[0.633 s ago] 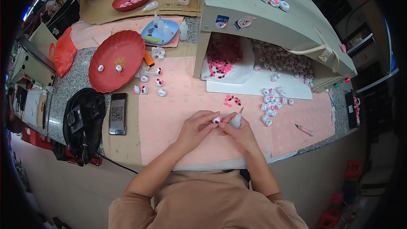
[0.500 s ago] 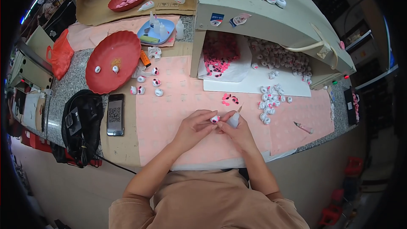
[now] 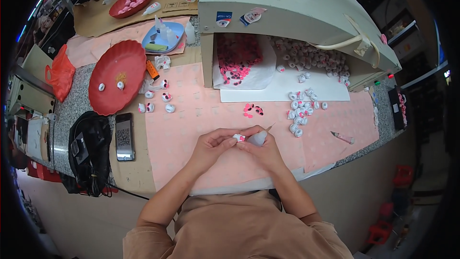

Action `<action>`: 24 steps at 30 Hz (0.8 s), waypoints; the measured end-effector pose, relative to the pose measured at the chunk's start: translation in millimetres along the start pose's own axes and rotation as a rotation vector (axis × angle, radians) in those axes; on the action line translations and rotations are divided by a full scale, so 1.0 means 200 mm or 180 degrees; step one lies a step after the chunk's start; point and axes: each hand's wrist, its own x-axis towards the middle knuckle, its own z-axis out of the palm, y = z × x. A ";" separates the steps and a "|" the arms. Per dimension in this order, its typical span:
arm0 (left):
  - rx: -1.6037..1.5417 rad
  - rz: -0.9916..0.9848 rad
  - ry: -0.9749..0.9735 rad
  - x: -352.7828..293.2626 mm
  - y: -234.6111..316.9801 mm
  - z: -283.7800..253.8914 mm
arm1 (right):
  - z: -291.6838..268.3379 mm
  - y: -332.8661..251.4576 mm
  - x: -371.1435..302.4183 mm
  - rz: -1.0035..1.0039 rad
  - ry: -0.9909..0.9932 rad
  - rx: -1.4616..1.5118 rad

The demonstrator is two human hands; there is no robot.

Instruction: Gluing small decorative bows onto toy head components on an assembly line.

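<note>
Between the fingertips of my left hand [image 3: 211,146] is a small white figure head with pink parts [image 3: 238,137]. The fingers of my right hand [image 3: 262,149] touch its other side. That same hand also grips a translucent dropper bottle [image 3: 258,138], its thin tip pointing up and to the right. Just beyond my hands lie several loose pink and black pieces [image 3: 249,109] on the pink sheet [image 3: 191,115]. To the right sits a cluster of white figure heads [image 3: 299,110]. More finished-looking heads [image 3: 166,97] with dark eye patches stand to the left.
A grey metal cabinet [image 3: 287,9] overhangs the far side, sheltering piled heads and a bag of pink pieces [image 3: 237,62]. A red scalloped dish [image 3: 117,100], a phone [image 3: 125,136] and a black bag [image 3: 89,153] lie left. A small tube [image 3: 342,137] lies right.
The figure head has turned in my fingers, so its pink part now shows where a dark patch did. My view has shifted slightly. Both hands keep their hold.
</note>
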 end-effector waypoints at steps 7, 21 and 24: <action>0.0296 -0.0034 0.0283 0.00 0.03 -0.02 | -0.01 -0.03 0.02 0.0273 -0.0062 -0.0071; 0.3540 0.1551 0.0280 0.39 0.12 0.20 | -0.63 -0.16 -0.28 -0.0424 0.1453 -0.1931; 0.3616 0.1909 -0.0748 0.59 -0.04 0.50 | -0.64 -0.16 -0.29 -0.0390 0.1428 -0.1943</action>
